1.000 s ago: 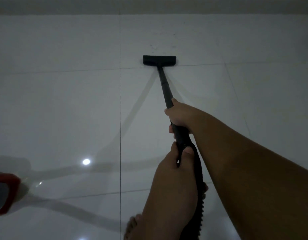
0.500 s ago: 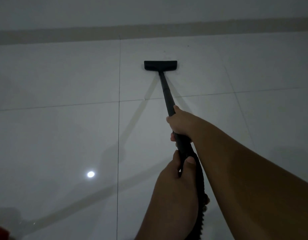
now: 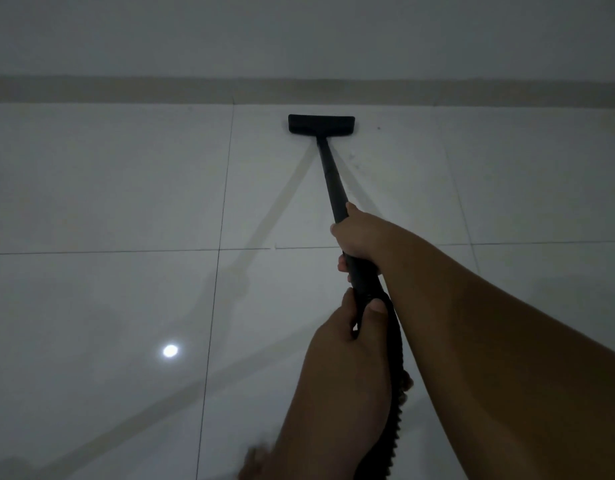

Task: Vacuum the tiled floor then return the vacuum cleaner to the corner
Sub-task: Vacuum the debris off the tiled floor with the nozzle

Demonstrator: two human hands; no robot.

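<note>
— Two hands curl round the wand (image 3: 328,174): right hand (image 3: 359,237) in front, left hand (image 3: 347,337) behind, at the hose (image 3: 397,358).
— Good place to hold. The wand seems stiff and light, and the hose will bend. The head (image 3: 321,124) lies flat on the floor (image 3: 108,185), near the wall (image 3: 299,36).

Glossy white floor tiles (image 3: 108,188); matt black vacuum wand (image 3: 330,178); ribbed hose (image 3: 397,393).
</note>
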